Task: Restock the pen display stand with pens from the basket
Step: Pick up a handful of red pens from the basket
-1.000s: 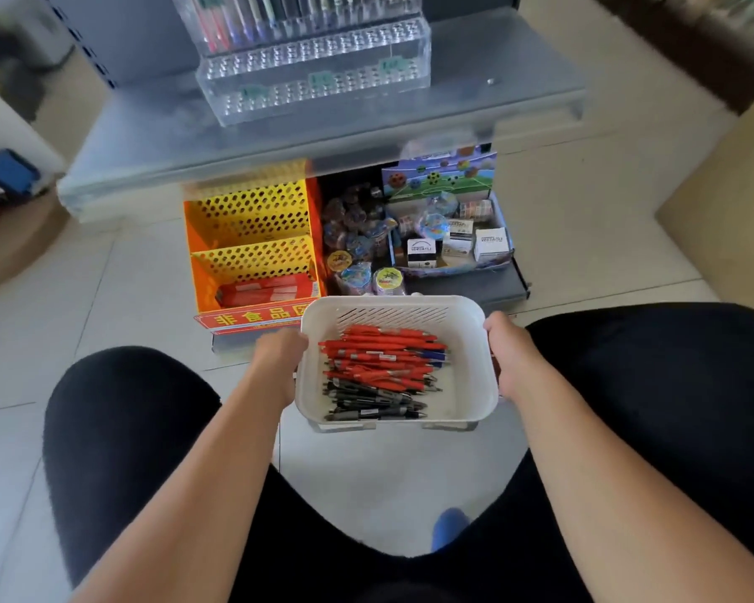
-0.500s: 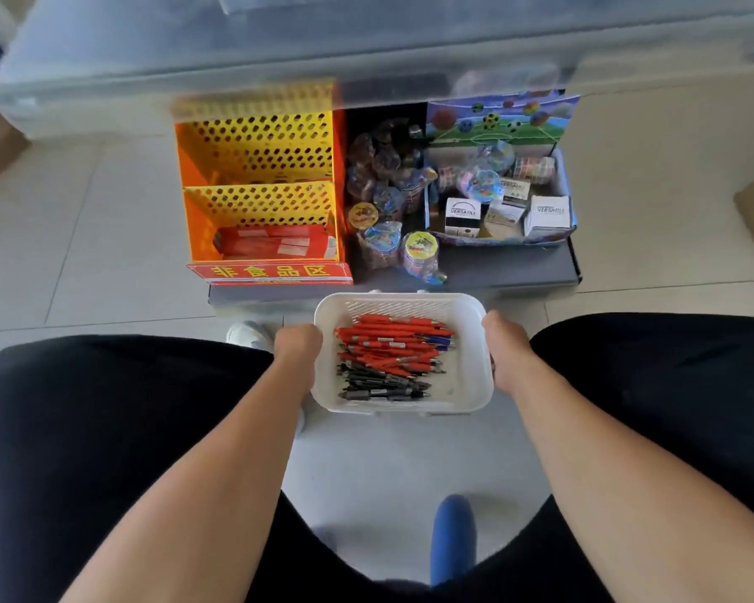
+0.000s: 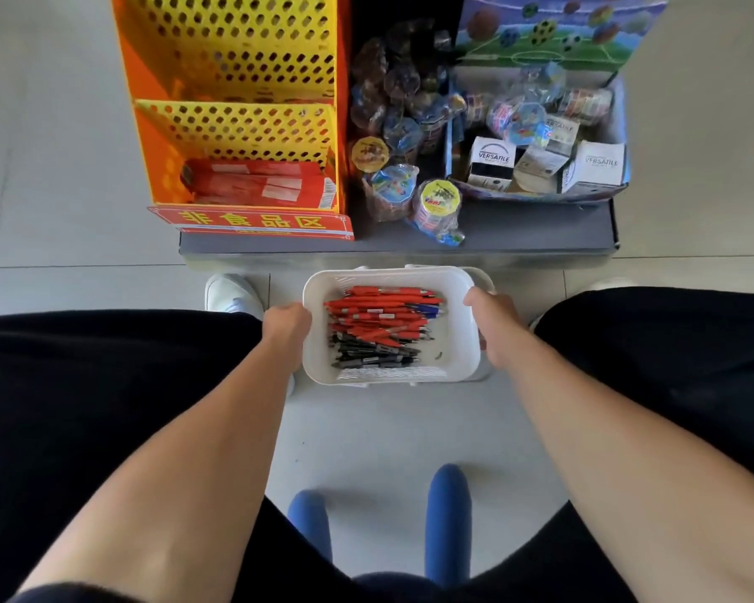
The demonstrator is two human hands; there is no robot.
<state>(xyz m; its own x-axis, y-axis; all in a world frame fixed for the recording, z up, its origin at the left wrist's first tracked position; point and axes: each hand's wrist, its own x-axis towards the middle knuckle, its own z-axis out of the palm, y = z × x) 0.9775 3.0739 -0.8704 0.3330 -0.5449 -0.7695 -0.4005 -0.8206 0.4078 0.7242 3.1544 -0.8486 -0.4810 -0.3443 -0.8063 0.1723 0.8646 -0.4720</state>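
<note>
A white plastic basket (image 3: 462, 341) sits low between my knees, close to the tiled floor. It holds several red pens (image 3: 379, 317), a blue one and several black pens (image 3: 373, 356) lying side by side. My left hand (image 3: 286, 326) grips the basket's left rim. My right hand (image 3: 492, 322) grips its right rim. The clear pen display stand is out of view.
Ahead is a low grey shelf (image 3: 519, 237) with an orange and yellow perforated rack (image 3: 236, 106), wrapped tape rolls (image 3: 436, 202) and a cardboard box of small white cartons (image 3: 593, 165). My black-clad legs flank the basket; a white shoe (image 3: 231, 293) and blue stool legs (image 3: 447, 515) are below.
The basket went down toward the floor with both hands on it. My view tilted down, so the upper shelf and the pen stand left the frame.
</note>
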